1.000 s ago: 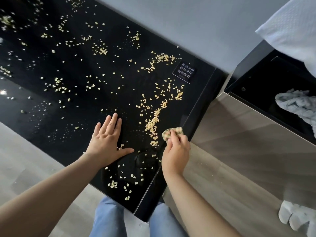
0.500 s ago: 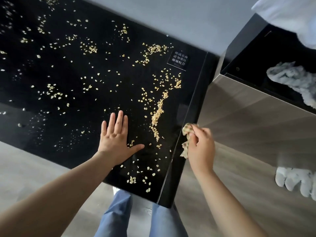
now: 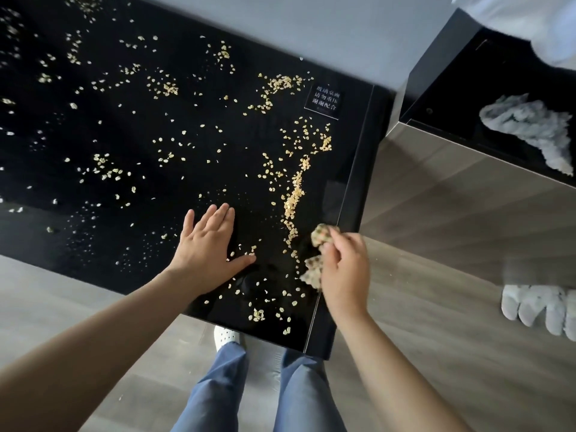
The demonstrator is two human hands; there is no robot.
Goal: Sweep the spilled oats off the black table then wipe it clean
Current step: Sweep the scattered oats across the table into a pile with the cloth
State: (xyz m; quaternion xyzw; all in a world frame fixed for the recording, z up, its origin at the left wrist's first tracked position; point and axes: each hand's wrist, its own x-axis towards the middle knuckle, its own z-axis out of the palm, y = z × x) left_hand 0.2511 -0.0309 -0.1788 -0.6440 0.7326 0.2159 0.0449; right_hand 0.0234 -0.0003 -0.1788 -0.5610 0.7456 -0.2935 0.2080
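Resting flat on black table [image 3: 237,145] — left hand [image 3: 207,244], fingers straight; right hand [image 3: 344,269] grip pinching crumpled cloth [image 3: 321,236] beside oats [image 3: 294,198].

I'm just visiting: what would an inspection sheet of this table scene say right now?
Surface: black table, glossy, strewn with oats.
Job's things: oats thickest in a line near the right edge; patterned cloth just inside that edge.
Clutter: printed label at the far right corner.
Hands: left hand flat on the table; right hand grips the patterned cloth.
Cables: nothing seen.
Surroundings: grey rag on a neighbouring black cabinet; wood-look floor.
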